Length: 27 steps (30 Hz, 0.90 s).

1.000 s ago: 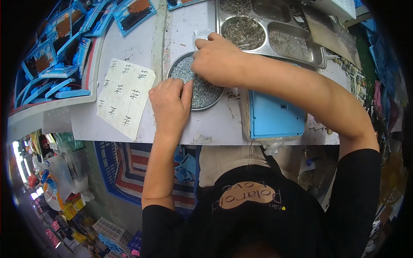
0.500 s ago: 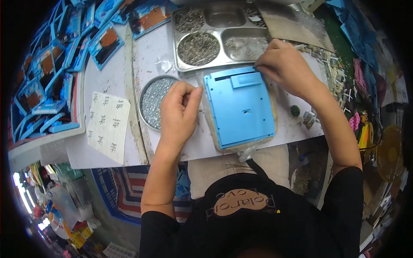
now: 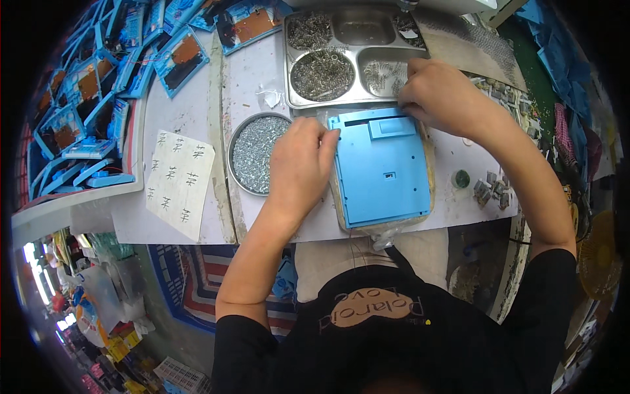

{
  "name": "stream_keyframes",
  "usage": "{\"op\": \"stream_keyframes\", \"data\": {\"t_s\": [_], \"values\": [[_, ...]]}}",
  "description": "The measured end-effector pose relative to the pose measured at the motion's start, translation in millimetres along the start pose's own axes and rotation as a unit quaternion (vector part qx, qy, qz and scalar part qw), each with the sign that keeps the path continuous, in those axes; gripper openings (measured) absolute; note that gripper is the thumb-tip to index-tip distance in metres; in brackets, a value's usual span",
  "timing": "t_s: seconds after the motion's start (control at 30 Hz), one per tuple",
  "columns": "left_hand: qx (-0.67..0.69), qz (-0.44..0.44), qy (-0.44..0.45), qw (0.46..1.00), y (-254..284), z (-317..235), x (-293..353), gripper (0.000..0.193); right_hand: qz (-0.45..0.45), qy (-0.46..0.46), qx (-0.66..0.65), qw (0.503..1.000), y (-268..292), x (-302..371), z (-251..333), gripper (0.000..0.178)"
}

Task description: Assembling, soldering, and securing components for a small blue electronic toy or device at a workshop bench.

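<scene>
A light blue plastic case (image 3: 384,174), with a raised oblong part and small holes, lies flat on a worn pad (image 3: 428,141) before me. My left hand (image 3: 303,161) is closed, its thumb reaching the case's upper left edge; anything between the fingers is hidden. At the upper right corner my right hand (image 3: 443,95) is bent down with its fingers together, and I cannot make out what they hold. A round dish of small silvery screws (image 3: 252,152) stands just left of my left hand. Beyond the case, a metal compartment tray (image 3: 303,100) holds small metal parts.
Many blue cases with exposed insides (image 3: 85,148) are heaped at the left. Handwritten paper (image 3: 180,180) lies by the dish. A small green round container (image 3: 461,178) and small metal parts (image 3: 492,190) sit at right. A mesh-like sheet (image 3: 469,46) lies behind.
The whole view has shifted, so the bench appears farther right. My left hand has come from beside the case to its upper left edge. My right hand remains at the upper right corner.
</scene>
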<state>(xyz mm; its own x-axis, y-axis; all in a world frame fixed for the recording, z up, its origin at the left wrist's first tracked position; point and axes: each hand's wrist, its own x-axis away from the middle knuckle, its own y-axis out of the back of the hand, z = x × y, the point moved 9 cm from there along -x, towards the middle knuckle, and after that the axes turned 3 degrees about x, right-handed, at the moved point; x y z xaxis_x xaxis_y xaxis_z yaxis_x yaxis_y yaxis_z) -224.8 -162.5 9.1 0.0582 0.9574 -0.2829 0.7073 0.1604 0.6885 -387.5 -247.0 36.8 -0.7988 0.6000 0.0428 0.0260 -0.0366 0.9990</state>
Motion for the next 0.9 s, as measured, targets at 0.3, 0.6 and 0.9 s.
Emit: {"op": "stream_keyframes", "data": {"t_s": [0.3, 0.6, 0.9], "values": [[-0.162, 0.059, -0.097, 0.98, -11.7, -10.6, -9.4, 0.021, -0.157, -0.012, -0.133, 0.979, 12.4, 56.2, -10.5, 0.025], [-0.079, 0.069, -0.019, 0.994, 7.3, -13.7, -18.5, 0.028, -0.292, -0.055, -0.185, 0.937, 53.1, 162.5, 12.4, 0.02], [-0.084, 0.215, 0.048, 0.972, -20.1, 21.8, -11.2, 0.049, -0.33, -0.198, -0.208, 0.899, 21.8, 230.3, 40.4, 0.018]]}}
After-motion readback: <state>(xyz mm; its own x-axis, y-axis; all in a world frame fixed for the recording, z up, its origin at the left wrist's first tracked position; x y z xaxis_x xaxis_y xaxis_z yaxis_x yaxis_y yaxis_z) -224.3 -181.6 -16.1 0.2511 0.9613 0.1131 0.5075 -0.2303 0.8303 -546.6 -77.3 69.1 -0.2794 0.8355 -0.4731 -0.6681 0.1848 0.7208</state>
